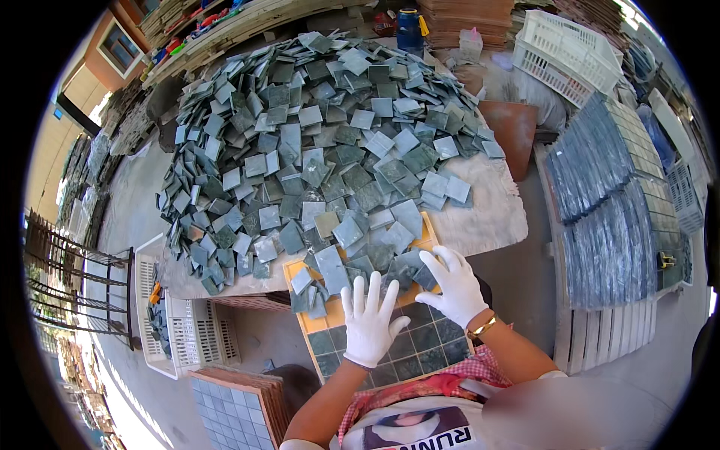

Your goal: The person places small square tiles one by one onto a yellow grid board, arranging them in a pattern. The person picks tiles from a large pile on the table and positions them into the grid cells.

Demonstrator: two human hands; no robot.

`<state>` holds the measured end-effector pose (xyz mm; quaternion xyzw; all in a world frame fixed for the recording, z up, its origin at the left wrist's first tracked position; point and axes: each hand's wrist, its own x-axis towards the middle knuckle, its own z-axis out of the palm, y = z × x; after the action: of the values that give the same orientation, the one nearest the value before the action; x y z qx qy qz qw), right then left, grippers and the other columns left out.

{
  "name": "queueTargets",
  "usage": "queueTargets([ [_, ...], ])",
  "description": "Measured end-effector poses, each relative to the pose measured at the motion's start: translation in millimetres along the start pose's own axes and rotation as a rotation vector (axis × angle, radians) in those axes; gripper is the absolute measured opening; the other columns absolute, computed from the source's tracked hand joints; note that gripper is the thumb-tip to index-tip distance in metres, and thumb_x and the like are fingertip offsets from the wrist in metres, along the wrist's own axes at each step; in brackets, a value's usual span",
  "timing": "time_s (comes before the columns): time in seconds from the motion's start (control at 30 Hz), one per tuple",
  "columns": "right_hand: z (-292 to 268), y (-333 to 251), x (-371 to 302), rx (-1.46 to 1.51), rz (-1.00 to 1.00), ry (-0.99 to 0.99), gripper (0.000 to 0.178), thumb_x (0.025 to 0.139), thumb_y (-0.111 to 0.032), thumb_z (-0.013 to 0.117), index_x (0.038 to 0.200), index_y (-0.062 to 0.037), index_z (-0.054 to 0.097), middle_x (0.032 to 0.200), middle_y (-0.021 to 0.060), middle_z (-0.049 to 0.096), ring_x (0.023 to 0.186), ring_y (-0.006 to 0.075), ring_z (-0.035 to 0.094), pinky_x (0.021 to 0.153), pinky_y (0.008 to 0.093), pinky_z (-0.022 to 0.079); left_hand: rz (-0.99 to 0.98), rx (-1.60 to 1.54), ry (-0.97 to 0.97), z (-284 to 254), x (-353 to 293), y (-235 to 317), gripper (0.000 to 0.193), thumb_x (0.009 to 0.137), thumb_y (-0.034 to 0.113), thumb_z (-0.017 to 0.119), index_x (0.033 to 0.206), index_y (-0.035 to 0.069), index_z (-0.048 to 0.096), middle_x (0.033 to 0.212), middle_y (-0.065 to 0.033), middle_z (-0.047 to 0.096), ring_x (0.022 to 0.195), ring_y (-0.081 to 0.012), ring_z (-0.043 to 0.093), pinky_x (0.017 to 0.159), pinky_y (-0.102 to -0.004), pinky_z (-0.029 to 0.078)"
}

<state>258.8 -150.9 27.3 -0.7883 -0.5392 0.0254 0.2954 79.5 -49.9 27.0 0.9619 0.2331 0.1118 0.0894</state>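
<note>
Two gloves (370, 324) (paired), one yellow board (334, 318).

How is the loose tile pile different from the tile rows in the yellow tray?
The tile pile lies jumbled, with pieces tilted and overlapping; the tile rows lie flat in a grid. The tile pile spreads wider than the tile rows. Both have greenish-grey tiles.

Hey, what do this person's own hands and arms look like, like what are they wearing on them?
The left hand and right hand wear plain white gloves. The left glove's cuff has a thin dark edge. A shiny gold-coloured band circles the right wrist. Both forearms are bare below pale sleeves.
</note>
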Motion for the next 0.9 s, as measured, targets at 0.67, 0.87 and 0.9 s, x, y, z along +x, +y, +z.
queueTargets([
  [0.67,0,52,78,0.049,0.056,-0.328,0.058,0.069,-0.04,0.078,0.114,-0.0088,0.06,0.111,0.0143,0.058,0.106,0.0333,0.056,0.091,0.0417,0.046,0.006,-0.011,0.229,23,57,-48,0.059,0.07,0.026,0.075,0.122,0.006,0.055,0.121,-0.0102,0.054,0.114,-0.0306,0.05,0.094,-0.0458,0.041],
  [0.87,7,38,52,-0.068,-0.183,-0.393,0.035,0.083,-0.031,0.067,0.109,-0.0092,0.06,0.102,0.0133,0.061,0.097,0.0321,0.06,0.082,0.0419,0.049,-0.051,-0.052,0.063,24,56,-38,0.062,0.068,0.032,0.077,0.119,0.005,0.055,0.11,-0.0101,0.056,0.101,-0.0306,0.054,0.086,-0.0404,0.046],
  [0.9,8,43,52,-0.066,-0.241,-0.378,0.031,0.085,-0.029,0.065,0.109,-0.0094,0.06,0.1,0.0138,0.062,0.096,0.0316,0.06,0.079,0.0418,0.05,-0.028,-0.04,0.033,23,57,-42,0.062,0.068,0.032,0.077,0.119,0.004,0.055,0.109,-0.0102,0.056,0.101,-0.0305,0.054,0.086,-0.04,0.046],
])
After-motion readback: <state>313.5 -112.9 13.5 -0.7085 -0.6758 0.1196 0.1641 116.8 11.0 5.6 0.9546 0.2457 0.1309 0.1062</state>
